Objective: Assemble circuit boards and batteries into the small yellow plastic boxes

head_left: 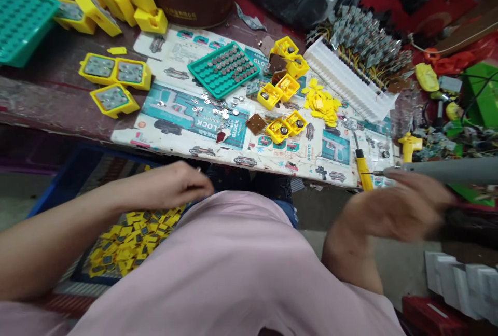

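Note:
My left hand (177, 184) hangs below the table's front edge, over my lap, with its fingers curled together; whether anything is in them is hidden. Below it stands a blue crate (62, 183) of small yellow parts (128, 240). My right hand (404, 206) is blurred by motion at the right, wrapped round the handle of a grey tool (447, 170) that points left. On the table lie yellow housings (282, 128) with button cells and a green tray (223, 69) of button cells.
A printed cardboard sheet (175, 113) covers the table. A yellow screwdriver (363, 167) lies near the front edge. A white rack (346, 84) with wired boards is at the right, a brown tub (194, 7) of yellow parts behind, white blocks (462, 281) on the floor.

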The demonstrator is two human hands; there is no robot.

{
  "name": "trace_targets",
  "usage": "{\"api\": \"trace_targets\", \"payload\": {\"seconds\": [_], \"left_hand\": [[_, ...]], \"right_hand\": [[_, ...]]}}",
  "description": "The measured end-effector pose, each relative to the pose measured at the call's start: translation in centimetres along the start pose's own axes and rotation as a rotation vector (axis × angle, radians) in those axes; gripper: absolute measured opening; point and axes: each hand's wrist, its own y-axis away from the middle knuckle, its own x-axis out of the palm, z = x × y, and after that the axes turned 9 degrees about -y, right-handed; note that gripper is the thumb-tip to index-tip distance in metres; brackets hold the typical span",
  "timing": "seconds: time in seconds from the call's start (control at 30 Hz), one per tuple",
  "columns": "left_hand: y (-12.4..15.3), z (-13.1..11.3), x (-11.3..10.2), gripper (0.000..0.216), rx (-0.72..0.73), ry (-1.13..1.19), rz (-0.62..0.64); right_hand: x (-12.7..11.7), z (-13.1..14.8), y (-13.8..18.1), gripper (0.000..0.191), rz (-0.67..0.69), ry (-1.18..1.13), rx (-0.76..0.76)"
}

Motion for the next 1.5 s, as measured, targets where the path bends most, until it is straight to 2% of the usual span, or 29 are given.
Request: {"api": "trace_targets", "payload": {"seconds": [0.03,0.1,0.13,0.2,0.23,0.33,0.43,0.6,0.67,0.77,0.83,0.9,0.97,1.07,1.13,1.2,1.3,1.4,1.5], "left_hand": [[-1.6,-0.4,-1.3,0.027,-0.05,-0.069,-0.143],[-4.8,-0.6,-2.9,0.034,-0.167,-0.337,-0.463],[-6.3,-0.4,-3.4,0.035,-0.204,-0.434,-0.536],[-9.1,0.0,-3.7,0.036,-0.238,-0.562,-0.577],[-10.3,0.2,-3.8,0.035,-0.262,-0.612,-0.558],[-11.9,0.2,-4.0,0.024,-0.239,-0.673,-0.529],[-10.8,-0.7,-4.1,0.015,-0.134,-0.597,-0.612],[-7.7,-2.3,-3.0,0.019,0.12,-0.577,-0.771],[-7.3,-2.7,-2.5,0.022,0.126,-0.516,-0.759],[-7.7,-3.2,-2.1,0.028,0.077,-0.388,-0.664],[-8.3,-3.6,-2.1,0.031,0.115,-0.312,-0.62],[-8.8,-3.9,-1.9,0.03,0.182,-0.275,-0.649],[-8.9,-4.2,-1.2,0.033,0.182,-0.277,-0.768],[-8.7,-4.3,0.4,0.061,0.047,-0.271,-0.891],[-8.8,-4.4,1.6,0.078,-0.035,-0.286,-0.843],[-9.3,-4.6,2.7,0.087,-0.097,-0.35,-0.758],[-10.4,-4.8,3.3,0.085,-0.181,-0.451,-0.681],[-10.8,-4.3,2.0,0.079,-0.192,-0.453,-0.605],[-10.2,-3.1,-0.7,0.071,-0.075,-0.396,-0.41]], "right_hand": [[1.6,0.7,0.6,0.012,0.091,-0.006,-0.125],[4.8,1.5,1.4,0.017,0.29,-0.013,-0.252],[6.3,1.6,1.6,0.018,0.351,-0.002,-0.257],[8.7,1.2,1.6,0.019,0.405,0.055,-0.255],[9.5,0.9,1.6,0.021,0.418,0.093,-0.245],[10.4,0.1,1.3,0.018,0.471,0.182,-0.226],[9.3,0.1,1.2,0.01,0.536,0.105,-0.222],[7.0,1.3,1.7,0.013,0.673,-0.13,-0.26],[6.7,1.8,1.6,0.024,0.692,-0.229,-0.218],[7.1,2.5,0.7,0.052,0.71,-0.396,0.008],[7.6,2.8,-0.1,0.068,0.802,-0.506,0.151],[8.0,3.0,-0.8,0.075,0.901,-0.586,0.226],[8.1,2.9,-1.2,0.068,0.915,-0.621,0.25],[7.9,2.5,-1.1,0.037,0.795,-0.629,0.293],[7.8,2.3,-0.8,0.022,0.719,-0.626,0.326],[7.8,2.2,-0.4,0.018,0.663,-0.619,0.348],[7.6,2.3,0.0,0.018,0.61,-0.621,0.358],[6.7,2.3,0.0,0.02,0.654,-0.61,0.327],[5.7,2.2,-0.4,0.018,0.751,-0.591,0.191]]}}
